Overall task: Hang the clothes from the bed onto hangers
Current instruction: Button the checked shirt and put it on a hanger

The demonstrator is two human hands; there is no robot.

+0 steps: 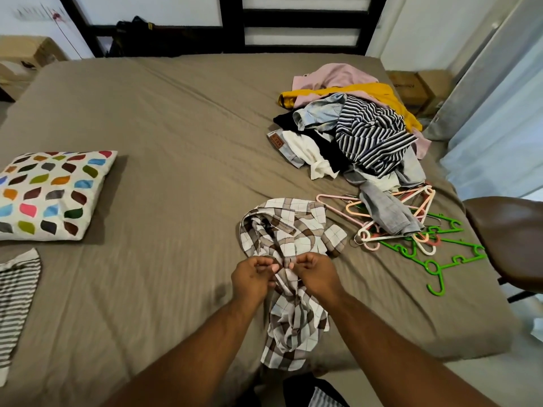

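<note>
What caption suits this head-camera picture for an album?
Left hand and right hand pinch a plaid shirt on the bed; hangers and a clothes pile lie beside it.

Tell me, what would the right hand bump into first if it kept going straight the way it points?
Probably more of the checked shirt it is pinching, bunched on the bed ahead of the right hand. The left hand sits close beside that line, so it might brush that; depth is unclear.

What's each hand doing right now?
Left hand: closed, pinching the plaid shirt.
Right hand: closed, pinching the same shirt.
</note>
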